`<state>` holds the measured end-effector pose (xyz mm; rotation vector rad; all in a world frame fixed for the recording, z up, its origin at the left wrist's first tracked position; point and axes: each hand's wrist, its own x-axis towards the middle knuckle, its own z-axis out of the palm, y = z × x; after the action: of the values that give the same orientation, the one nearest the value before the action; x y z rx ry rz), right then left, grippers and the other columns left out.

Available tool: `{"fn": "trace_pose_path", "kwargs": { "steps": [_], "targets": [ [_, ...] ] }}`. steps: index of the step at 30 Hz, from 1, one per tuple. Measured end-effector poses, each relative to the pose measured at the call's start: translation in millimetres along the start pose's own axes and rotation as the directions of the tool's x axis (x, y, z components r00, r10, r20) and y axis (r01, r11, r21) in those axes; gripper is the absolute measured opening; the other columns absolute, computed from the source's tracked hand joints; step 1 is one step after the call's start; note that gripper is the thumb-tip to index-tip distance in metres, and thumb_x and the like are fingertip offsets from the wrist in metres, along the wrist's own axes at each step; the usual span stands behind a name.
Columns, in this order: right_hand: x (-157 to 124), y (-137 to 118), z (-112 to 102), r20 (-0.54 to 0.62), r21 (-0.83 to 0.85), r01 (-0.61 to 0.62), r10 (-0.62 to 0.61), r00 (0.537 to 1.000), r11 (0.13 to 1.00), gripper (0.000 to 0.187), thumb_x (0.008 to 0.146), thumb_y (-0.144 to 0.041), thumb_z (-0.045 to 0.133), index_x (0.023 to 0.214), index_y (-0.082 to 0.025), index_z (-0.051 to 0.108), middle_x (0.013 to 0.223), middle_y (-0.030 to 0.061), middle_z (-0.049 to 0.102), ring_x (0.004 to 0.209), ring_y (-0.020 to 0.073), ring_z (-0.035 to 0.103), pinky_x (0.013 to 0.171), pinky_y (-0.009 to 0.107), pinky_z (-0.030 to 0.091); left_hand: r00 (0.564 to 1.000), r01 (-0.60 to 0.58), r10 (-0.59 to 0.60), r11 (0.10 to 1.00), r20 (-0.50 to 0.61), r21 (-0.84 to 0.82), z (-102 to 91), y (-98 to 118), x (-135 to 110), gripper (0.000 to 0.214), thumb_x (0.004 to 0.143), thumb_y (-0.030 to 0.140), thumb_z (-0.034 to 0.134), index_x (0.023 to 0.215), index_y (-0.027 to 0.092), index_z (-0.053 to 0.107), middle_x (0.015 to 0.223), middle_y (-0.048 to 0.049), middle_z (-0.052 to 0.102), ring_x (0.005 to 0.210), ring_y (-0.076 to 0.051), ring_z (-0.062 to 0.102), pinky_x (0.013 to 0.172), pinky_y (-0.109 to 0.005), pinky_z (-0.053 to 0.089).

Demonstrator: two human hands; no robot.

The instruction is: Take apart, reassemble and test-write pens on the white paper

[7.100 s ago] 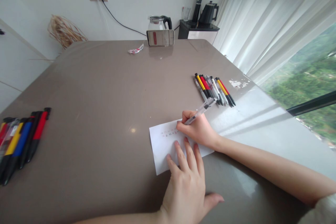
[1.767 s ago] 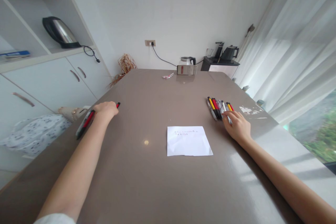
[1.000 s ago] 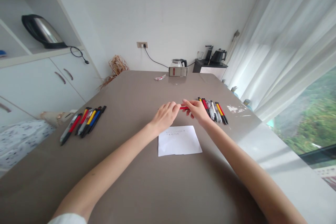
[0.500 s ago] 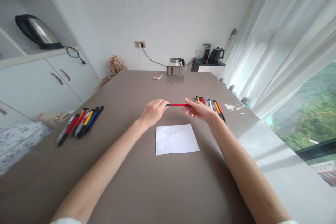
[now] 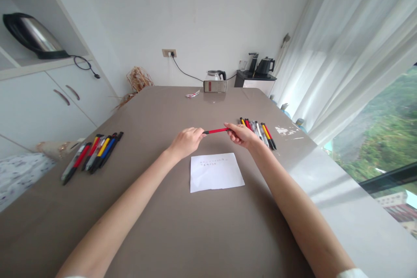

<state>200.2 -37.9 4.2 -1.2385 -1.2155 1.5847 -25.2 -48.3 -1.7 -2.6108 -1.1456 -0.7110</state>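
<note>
Between my two hands a red pen (image 5: 216,130) with black ends is held roughly level above the table. My left hand (image 5: 186,142) pinches its black left end. At the other end, the thumb and fingers of my right hand (image 5: 240,134) are closed on it. Below the hands lies a white sheet of paper (image 5: 216,176) with small rows of marks near its top. Just past my right hand is a group of pens (image 5: 265,135) in several colours, partly covered by that hand. Another group of coloured pens (image 5: 93,153) lies on the left side of the table.
The brown table (image 5: 156,234) fills the foreground. At its far edge stand a box (image 5: 215,86) and a glass pot (image 5: 215,75). A small patterned wrapper (image 5: 192,94) lies nearby. White curtains (image 5: 325,52) and a window are on the right.
My right hand's fingers have closed on the pen's right end, where they were more open before. The pen now tilts slightly. The camera view has shifted a little to the right.
</note>
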Motion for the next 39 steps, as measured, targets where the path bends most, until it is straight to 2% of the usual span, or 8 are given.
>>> {"fn": "trace_pose_path", "kwargs": {
  "steps": [4,8,11,15,20,32,35,39],
  "targets": [
    [0.1,-0.9,-0.2,-0.023,-0.05,0.045,-0.047,0.999,0.998,0.037,0.068,-0.046,0.058,0.051,-0.014,0.05,0.035,-0.0021,0.047,0.029,0.0023,0.034,0.028,0.015,0.023,0.983,0.176,-0.16,0.957,0.086,-0.23,-3.0,4.8,1.2,0.038,0.086,0.037,0.022,0.07,0.018,0.051,0.054,-0.0001,0.049,0.049,-0.012,0.045,0.051,-0.024,0.03],
    [2.1,1.5,-1.2,-0.046,-0.059,0.042,-0.045,0.998,0.997,0.036,0.069,-0.046,0.057,0.051,-0.015,0.05,0.035,-0.002,0.047,0.028,0.0031,0.035,0.028,0.016,0.024,0.942,0.323,-0.242,0.84,0.233,-0.436,-6.5,4.9,2.9,0.045,0.083,0.045,0.022,0.064,0.018,0.052,0.05,0.0017,0.046,0.047,-0.011,0.044,0.05,-0.023,0.032],
    [2.4,3.7,-1.8,-0.052,-0.051,0.024,-0.027,0.998,0.998,0.036,0.069,-0.045,0.057,0.051,-0.015,0.049,0.035,-0.0015,0.047,0.03,0.0036,0.037,0.028,0.016,0.025,0.929,0.364,-0.244,0.734,0.278,-0.573,-5.5,0.8,4.0,0.039,0.081,0.047,0.03,0.081,0.018,0.057,0.062,-0.0003,0.056,0.057,-0.012,0.051,0.058,-0.024,0.038],
    [2.1,5.5,-4.7,-0.06,0.008,-0.014,0.015,0.998,1.0,0.036,0.07,-0.044,0.057,0.05,-0.016,0.047,0.033,-0.0024,0.044,0.03,0.0038,0.037,0.028,0.016,0.024,0.943,0.316,-0.285,0.618,0.169,-0.72,2.0,-7.6,5.1,0.04,0.072,0.04,0.051,0.106,0.019,0.049,0.094,-0.0057,0.059,0.079,-0.013,0.055,0.072,-0.028,0.042],
    [2.9,6.7,-6.4,-0.061,0.049,-0.057,0.06,0.996,0.997,0.035,0.071,-0.045,0.056,0.052,-0.016,0.047,0.033,-0.0029,0.044,0.029,0.0037,0.036,0.028,0.016,0.024,0.925,0.313,-0.366,0.577,0.103,-0.755,10.4,-15.2,4.5,0.03,0.071,0.039,0.053,0.088,0.015,0.055,0.086,-0.0065,0.061,0.078,-0.014,0.056,0.075,-0.03,0.043],
    [2.6,4.9,-2.9,-0.015,0.039,-0.043,0.044,0.999,0.998,0.036,0.07,-0.045,0.057,0.053,-0.015,0.05,0.037,-0.0018,0.046,0.032,0.0033,0.038,0.028,0.015,0.024,0.867,0.466,-0.45,0.578,0.215,-0.67,9.1,-19.3,-1.2,0.051,0.077,0.055,0.033,0.053,0.014,0.053,0.047,-0.0018,0.052,0.045,-0.009,0.049,0.051,-0.022,0.04],
    [2.6,5.8,-4.5,-0.017,0.05,-0.05,0.051,0.999,0.997,0.036,0.07,-0.045,0.057,0.053,-0.015,0.05,0.037,-0.0018,0.046,0.032,0.0032,0.038,0.029,0.015,0.025,0.877,0.445,-0.423,0.538,0.227,-0.716,10.7,-19.6,-0.2,0.047,0.076,0.053,0.036,0.067,0.013,0.058,0.061,-0.005,0.059,0.052,-0.01,0.052,0.053,-0.023,0.042],
    [2.4,6.5,-6.3,-0.038,0.057,-0.065,0.067,0.997,0.996,0.035,0.071,-0.045,0.056,0.053,-0.015,0.05,0.036,-0.0024,0.045,0.031,0.0032,0.038,0.029,0.015,0.026,0.911,0.318,-0.399,0.524,0.101,-0.79,12.3,-18.5,2.3,0.039,0.065,0.043,0.059,0.093,0.016,0.055,0.091,-0.0069,0.061,0.076,-0.013,0.056,0.068,-0.025,0.045]
  ]
}}
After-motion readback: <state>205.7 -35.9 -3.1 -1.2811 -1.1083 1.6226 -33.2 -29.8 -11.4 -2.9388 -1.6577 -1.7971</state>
